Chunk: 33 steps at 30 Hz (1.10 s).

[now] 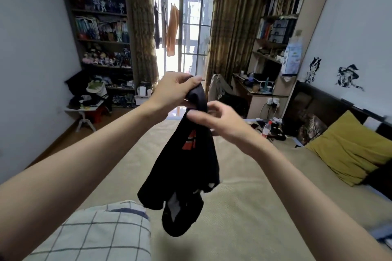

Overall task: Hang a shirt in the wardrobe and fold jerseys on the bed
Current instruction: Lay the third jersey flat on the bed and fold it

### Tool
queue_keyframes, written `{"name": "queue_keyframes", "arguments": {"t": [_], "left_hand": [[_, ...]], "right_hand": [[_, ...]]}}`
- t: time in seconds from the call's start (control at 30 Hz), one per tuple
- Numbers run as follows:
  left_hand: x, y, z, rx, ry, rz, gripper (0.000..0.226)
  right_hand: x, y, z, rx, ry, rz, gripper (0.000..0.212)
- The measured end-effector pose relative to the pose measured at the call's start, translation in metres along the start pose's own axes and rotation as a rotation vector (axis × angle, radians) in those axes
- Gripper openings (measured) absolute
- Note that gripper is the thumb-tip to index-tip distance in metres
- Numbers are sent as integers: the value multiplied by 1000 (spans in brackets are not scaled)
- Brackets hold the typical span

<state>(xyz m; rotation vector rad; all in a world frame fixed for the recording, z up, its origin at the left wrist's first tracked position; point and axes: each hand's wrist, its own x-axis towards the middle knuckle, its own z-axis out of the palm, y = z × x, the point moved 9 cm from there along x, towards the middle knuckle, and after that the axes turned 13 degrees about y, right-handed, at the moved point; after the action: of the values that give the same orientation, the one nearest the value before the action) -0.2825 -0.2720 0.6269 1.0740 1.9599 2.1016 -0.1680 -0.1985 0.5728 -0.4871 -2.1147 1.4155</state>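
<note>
A black jersey (186, 167) with a red and white print hangs bunched in the air above the bed (244, 207). My left hand (174, 89) grips its top edge, fingers curled round the fabric. My right hand (214, 118) is just below and to the right, thumb and fingers pinching the cloth near the top. The garment's lower end dangles close to the beige bedcover. A folded white checked cloth (95, 233) lies at the bed's near left corner.
A yellow pillow (347, 150) and a dark cushion (309, 131) lie by the headboard at right. A plastic bottle (266, 129) and small items sit on the bed's far right. Bookshelves flank a curtained window; a cluttered stool (84, 110) stands at left, a desk (258, 93) at right.
</note>
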Motion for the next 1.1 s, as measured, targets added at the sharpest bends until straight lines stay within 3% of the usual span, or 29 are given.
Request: {"name": "queue_keyframes", "arguments": {"t": [0.1,0.17,0.33,0.47,0.6,0.67,0.73,0.8,0.93,1.03,1.1], "left_hand": [[8,4,-4,-59,91,-29,35],[16,10,-13,-48,143,-17,33],[41,1,-49,148,203,0,38],[54,-21,-85,510,234,-10,33],[47,-49,-93,1155,71,23,27],[34,-50,-61,1022,-125,80,22],[3,-35,-12,627,-424,12,44],[-21,-14,22,434,-585,-11,58],[-24,9,43,456,-602,107,33],[-17,7,43,481,-587,130,9],[-8,7,37,560,-501,199,18]], "right_hand": [[-4,21,16,-313,7,-147,30],[0,47,17,-408,-17,-126,15],[4,77,-10,-335,-54,47,20],[7,50,-42,-107,16,42,28],[19,19,-60,-39,76,13,34],[25,4,-57,-58,43,-4,46],[28,-6,-43,-96,-41,27,53],[29,-15,-29,-194,-105,44,50],[33,-20,-24,-162,-70,138,43],[30,-14,-30,146,-80,270,34],[28,-5,-38,372,-66,335,35]]}}
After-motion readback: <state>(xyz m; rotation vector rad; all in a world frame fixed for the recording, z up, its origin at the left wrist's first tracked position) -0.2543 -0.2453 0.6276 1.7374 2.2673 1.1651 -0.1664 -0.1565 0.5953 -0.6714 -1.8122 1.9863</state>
